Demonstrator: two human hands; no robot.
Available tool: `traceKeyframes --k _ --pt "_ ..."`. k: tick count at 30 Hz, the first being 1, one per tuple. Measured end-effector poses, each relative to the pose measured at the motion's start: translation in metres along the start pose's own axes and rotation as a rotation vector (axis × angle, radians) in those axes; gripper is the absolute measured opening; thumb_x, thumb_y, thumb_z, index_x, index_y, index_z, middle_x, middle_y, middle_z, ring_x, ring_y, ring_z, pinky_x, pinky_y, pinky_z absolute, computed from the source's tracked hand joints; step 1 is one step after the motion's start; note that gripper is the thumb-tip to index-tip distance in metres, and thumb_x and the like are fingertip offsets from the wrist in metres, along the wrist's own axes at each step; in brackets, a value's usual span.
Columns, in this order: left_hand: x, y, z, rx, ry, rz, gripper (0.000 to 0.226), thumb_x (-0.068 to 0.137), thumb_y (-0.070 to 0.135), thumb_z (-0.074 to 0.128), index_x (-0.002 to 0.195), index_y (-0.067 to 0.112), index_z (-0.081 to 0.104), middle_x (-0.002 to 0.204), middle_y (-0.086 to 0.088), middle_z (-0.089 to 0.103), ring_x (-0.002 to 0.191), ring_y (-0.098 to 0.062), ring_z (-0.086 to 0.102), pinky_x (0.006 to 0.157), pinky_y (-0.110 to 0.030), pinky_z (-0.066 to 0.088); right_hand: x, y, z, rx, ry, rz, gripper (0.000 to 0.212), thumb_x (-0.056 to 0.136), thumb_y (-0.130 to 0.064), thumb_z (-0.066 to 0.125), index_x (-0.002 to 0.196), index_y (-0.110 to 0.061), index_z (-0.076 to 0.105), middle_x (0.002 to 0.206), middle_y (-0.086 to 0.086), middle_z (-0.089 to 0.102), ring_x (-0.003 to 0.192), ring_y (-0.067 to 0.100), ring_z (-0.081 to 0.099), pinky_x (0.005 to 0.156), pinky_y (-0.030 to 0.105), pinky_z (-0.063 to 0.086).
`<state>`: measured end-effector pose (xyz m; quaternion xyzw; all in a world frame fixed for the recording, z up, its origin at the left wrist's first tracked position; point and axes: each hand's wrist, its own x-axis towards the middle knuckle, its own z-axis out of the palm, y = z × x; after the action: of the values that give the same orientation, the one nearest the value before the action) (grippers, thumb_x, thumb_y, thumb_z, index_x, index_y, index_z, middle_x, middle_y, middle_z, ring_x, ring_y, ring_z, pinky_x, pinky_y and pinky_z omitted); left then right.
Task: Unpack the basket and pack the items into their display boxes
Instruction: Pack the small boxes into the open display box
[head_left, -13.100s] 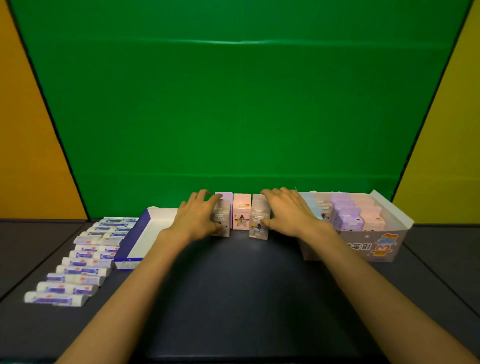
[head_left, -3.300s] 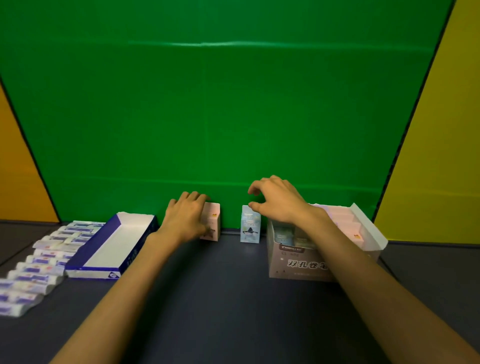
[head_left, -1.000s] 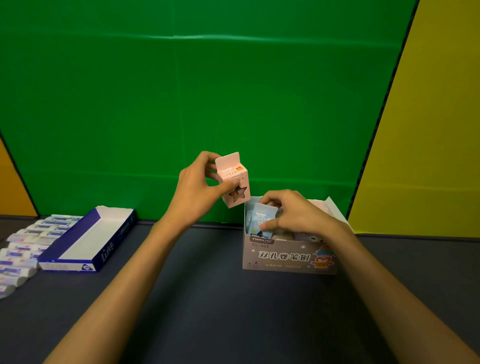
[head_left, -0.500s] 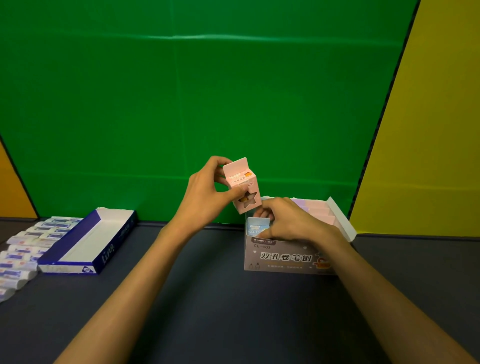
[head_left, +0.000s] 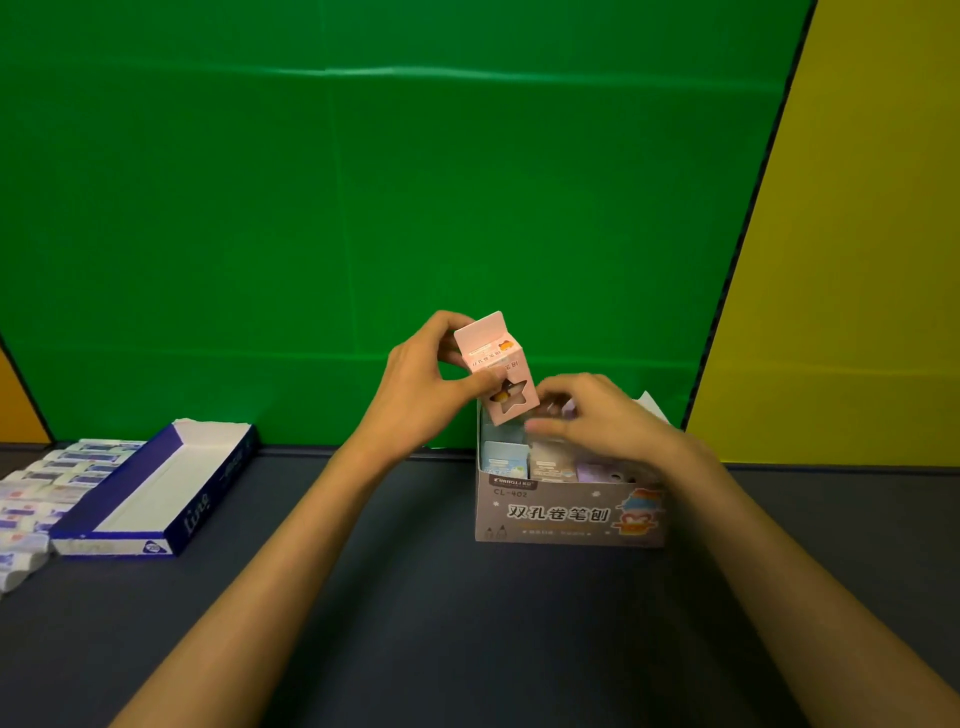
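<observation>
My left hand (head_left: 423, 397) grips a small pink carton (head_left: 493, 358) with a star-shaped window, holding it tilted in the air above the left end of the grey display box (head_left: 566, 517). My right hand (head_left: 597, 418) hovers over the box's open top, just right of the pink carton, its fingers loosely bent and holding nothing. Inside the box stand several small cartons, among them a light blue one (head_left: 501, 457), a beige one (head_left: 550, 462) and a purple one (head_left: 597, 472). My right hand hides the rear rows.
An open blue and white tray box (head_left: 156, 491) lies on the dark table at the left. Rows of white and blue tubes (head_left: 47, 478) lie beside it at the left edge. A green backdrop stands right behind the table.
My right hand has let go of the light blue carton, which now stands in the display box, and has lifted towards the pink carton. My left hand brought the pink carton slightly right and lower.
</observation>
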<state>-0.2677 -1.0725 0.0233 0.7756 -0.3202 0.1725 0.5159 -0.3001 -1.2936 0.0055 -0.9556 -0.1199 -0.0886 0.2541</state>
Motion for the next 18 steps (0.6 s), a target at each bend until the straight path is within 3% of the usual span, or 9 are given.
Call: traceKeyframes --k 6,9,13,18 --pt "0.011 0.016 0.041 -0.092 -0.125 -0.027 0.042 0.075 0.016 0.085 0.107 0.019 0.058 0.101 0.011 0.070 0.089 -0.001 0.065 0.082 -0.019 0.051 -0.020 0.043 -0.051 -0.080 0.257 0.065 0.017 0.098 -0.026 0.060 0.109 -0.017 0.071 0.106 -0.004 0.069 0.097 0.011 0.061 0.075 0.020 0.041" --pt "0.015 0.022 0.071 -0.111 -0.215 -0.041 0.044 0.074 0.022 0.087 0.106 0.021 0.057 0.102 0.008 0.071 0.089 -0.003 0.066 0.082 -0.024 0.053 -0.032 0.061 -0.060 -0.093 0.290 0.102 0.017 0.099 -0.028 0.059 0.108 -0.019 0.070 0.107 -0.004 0.069 0.098 0.012 0.062 0.081 0.029 0.047" --pt "0.018 0.023 0.108 -0.098 -0.300 -0.045 0.044 0.073 0.022 0.088 0.104 0.021 0.056 0.099 0.006 0.071 0.083 -0.003 0.066 0.074 -0.026 0.055 -0.048 0.073 -0.065 -0.092 0.306 0.128 0.020 0.098 -0.030 0.059 0.110 -0.019 0.070 0.107 -0.005 0.067 0.097 0.009 0.059 0.077 0.024 0.043" --pt "0.018 0.016 0.132 -0.038 -0.365 -0.059 0.043 0.074 0.026 0.087 0.102 0.024 0.054 0.101 0.008 0.071 0.087 -0.006 0.068 0.076 -0.030 0.057 -0.058 0.082 -0.070 -0.111 0.305 0.128 0.020 0.098 -0.031 0.059 0.111 -0.020 0.069 0.107 -0.005 0.067 0.098 0.009 0.059 0.081 0.025 0.045"
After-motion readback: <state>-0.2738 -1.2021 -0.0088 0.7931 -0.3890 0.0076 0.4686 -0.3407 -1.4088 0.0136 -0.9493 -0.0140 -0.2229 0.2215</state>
